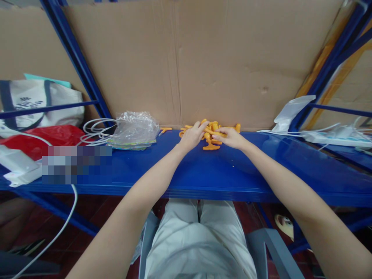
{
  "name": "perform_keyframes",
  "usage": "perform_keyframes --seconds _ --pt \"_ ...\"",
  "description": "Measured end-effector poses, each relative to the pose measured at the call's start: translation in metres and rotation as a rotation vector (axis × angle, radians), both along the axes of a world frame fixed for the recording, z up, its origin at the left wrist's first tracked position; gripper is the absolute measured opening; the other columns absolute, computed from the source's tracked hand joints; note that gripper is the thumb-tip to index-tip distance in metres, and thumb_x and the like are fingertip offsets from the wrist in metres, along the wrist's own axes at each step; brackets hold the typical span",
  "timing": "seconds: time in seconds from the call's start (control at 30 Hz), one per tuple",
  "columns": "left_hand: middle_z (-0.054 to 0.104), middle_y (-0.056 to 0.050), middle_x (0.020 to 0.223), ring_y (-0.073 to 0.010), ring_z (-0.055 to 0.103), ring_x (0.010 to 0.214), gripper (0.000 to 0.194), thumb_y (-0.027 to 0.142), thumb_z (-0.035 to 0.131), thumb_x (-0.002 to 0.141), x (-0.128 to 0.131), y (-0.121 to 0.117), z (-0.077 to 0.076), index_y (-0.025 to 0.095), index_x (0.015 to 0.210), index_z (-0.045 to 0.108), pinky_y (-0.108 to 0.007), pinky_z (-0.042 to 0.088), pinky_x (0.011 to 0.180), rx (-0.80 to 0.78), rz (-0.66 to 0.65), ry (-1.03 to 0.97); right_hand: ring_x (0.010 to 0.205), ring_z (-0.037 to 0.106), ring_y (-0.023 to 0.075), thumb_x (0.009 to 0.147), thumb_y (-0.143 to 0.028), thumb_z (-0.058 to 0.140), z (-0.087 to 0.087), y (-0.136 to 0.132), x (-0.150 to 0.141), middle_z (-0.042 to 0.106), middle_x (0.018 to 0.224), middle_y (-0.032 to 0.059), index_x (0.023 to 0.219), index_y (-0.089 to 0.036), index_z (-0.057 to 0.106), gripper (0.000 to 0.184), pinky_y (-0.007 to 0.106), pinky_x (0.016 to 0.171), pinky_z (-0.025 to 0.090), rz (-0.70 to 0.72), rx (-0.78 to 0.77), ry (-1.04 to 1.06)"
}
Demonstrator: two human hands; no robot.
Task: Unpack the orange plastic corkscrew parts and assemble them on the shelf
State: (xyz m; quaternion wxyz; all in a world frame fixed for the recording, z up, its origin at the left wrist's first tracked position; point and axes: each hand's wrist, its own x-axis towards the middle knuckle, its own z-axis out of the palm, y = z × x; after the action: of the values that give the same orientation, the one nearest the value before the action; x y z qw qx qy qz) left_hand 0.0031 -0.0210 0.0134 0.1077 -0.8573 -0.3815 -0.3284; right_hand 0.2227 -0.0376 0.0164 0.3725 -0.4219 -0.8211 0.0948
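A pile of orange plastic pieces (214, 126) is gathered on the blue desk (186, 172), near its back edge and between the two hands. At the front of the pile, a T-shaped orange handle (211, 147) can be made out.

The left hand (194, 136) is laid palm-down over the left side of the pile, with its fingers reaching in among the pieces; whether anything is pinched in its grip cannot be told. By the right hand (231, 138), an elongated orange piece (217, 133) is pinched, the grip being closed with the thumb below and the fingers above.

To the left, well apart from the pile's middle, a single orange piece with a spiral tip (166, 129) is seen lying by itself. Beside it, clear plastic bags (135, 126) are heaped on flat, colourful packets (133, 145), and a coiled white cable (99, 130) is placed next to these. The back of the desk is lined by a cardboard panel (226, 58).
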Motion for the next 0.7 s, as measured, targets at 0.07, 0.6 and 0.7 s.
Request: perform_keyframes --seconds 0.07,0.6,0.7 --pt "0.059 -0.014 0.135 -0.0245 0.065 0.116 0.054 0.015 0.049 0.095 0.002 -0.001 -0.001 0.022 0.149 0.043 -0.035 0.053 0.097 0.002 -0.026 -0.008 0.079 0.067 0.0255 0.085 -0.061 0.062 -0.001 0.001 -0.001 0.074 0.085 0.0072 0.092 -0.018 0.073 0.045 0.036 0.071 0.052 -0.002 -0.021 -0.038" --pt "0.059 -0.018 0.142 -0.0283 0.061 0.128 0.059 0.008 0.051 0.086 0.007 0.006 -0.004 0.016 0.143 0.042 -0.042 0.049 0.106 -0.083 -0.116 -0.171 0.100 0.069 0.0307 0.094 -0.038 0.059 0.001 0.000 -0.004 0.075 0.107 0.0137 0.114 -0.018 0.072 0.031 0.042 0.088 0.051 -0.187 0.125 -0.277" --pt "0.063 -0.016 0.138 -0.0276 0.062 0.125 0.061 0.008 0.053 0.084 0.008 0.010 -0.006 0.017 0.144 0.042 -0.042 0.049 0.106 -0.112 -0.132 -0.215 0.102 0.068 0.0323 0.096 -0.037 0.054 0.002 -0.003 -0.007 0.074 0.111 0.0152 0.115 -0.018 0.070 0.031 0.044 0.088 0.049 -0.230 0.212 -0.383"
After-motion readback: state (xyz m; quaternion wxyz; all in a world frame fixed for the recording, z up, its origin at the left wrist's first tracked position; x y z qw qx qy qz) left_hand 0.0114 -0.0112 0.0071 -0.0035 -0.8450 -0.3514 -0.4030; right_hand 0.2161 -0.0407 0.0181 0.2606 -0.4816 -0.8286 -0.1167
